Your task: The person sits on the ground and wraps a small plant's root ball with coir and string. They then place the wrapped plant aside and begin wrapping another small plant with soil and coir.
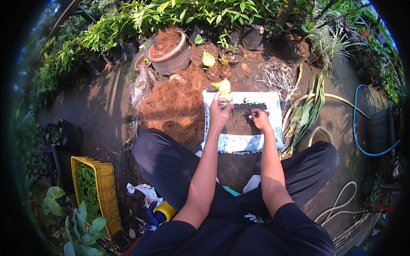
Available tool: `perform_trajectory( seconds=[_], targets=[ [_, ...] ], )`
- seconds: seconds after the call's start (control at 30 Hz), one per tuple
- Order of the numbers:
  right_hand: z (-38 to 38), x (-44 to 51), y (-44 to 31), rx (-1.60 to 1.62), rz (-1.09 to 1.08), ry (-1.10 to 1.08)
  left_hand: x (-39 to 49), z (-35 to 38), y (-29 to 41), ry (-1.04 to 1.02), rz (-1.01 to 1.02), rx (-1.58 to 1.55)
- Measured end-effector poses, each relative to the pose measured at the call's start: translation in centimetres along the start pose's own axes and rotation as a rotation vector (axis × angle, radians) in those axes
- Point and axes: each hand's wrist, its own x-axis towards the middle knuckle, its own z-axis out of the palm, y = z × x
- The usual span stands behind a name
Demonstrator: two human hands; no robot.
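My left hand (221,110) pinches a yellow-green variegated leaf cutting (225,89) by its base, above the left part of an opened white sack (272,99). Dark soil (238,123) fills the opening in the sack. My right hand (260,119) is over the right side of the soil, fingers partly curled; whether it pinches any soil I cannot tell. Beyond the sack stand two small balls of brown fibre (212,73), with a variegated leaf (209,59) rising from one. A heap of coconut fibre (176,105) lies left of the sack.
A clay pot (169,60) with fibre stands behind the heap. White strings (277,76) and long snake plant leaves (309,112) lie to the right, by a hose (341,100). A yellow crate (107,192) and a yellow-blue spray bottle (163,212) are at lower left.
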Motion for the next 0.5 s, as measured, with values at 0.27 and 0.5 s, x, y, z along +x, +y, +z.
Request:
perform_trajectory(
  seconds=[0.27,0.5],
  targets=[
    [1.4,-2.5,-2.2,-0.317,0.280,-0.085,0.0,-0.2,0.1,-0.035,-0.044,0.011],
    [7.5,-3.7,-4.0,-0.314,0.280,0.066,0.1,-0.4,0.3,-0.013,-0.070,0.020]
  ],
)
